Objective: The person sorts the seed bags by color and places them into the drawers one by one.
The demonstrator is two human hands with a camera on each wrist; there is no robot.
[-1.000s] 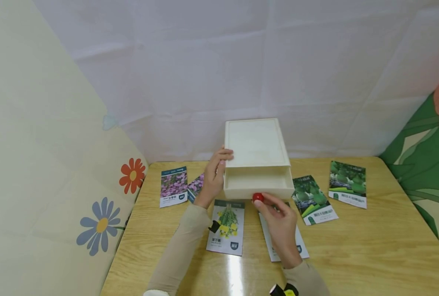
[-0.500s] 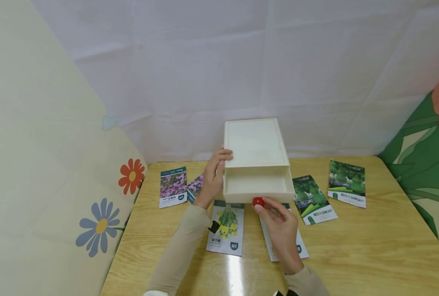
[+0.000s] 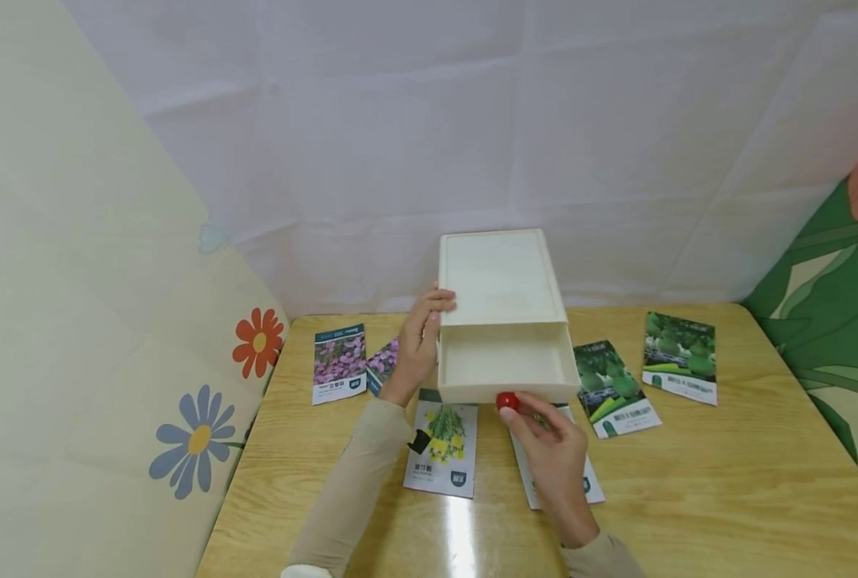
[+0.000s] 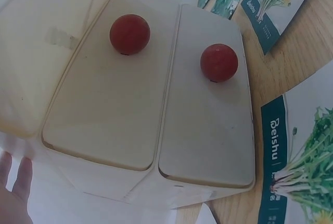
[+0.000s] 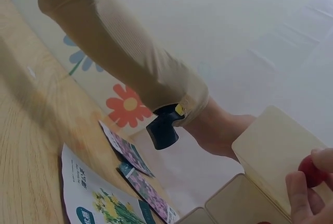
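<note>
A small white drawer cabinet [image 3: 497, 277] stands at the back of the table, with its top drawer [image 3: 508, 393] pulled out toward me. No items show inside that drawer. My right hand [image 3: 553, 449] pinches the drawer's round red knob [image 3: 506, 401] between thumb and fingers. Against the cabinet's left side rests my left hand [image 3: 421, 333], fingertips at the top edge and thumb lower down. Seen from the left wrist, two lower drawer fronts [image 4: 109, 99] are closed, each with a red knob [image 4: 130, 34]. Several fingers of the left hand [image 4: 13, 187] show at that view's lower left.
Several seed packets lie on the wooden table [image 3: 725, 482]: pink-flower packets [image 3: 339, 365] at left, a yellow-flower packet [image 3: 441, 449] in front, and green-gourd packets [image 3: 616, 389] at right. Another packet [image 3: 589, 478] lies partly under my right hand. A white cloth [image 3: 400, 144] hangs behind.
The top drawer has slid farther out toward me, and my right hand has moved with its knob. My left hand stays in place on the cabinet's side.
</note>
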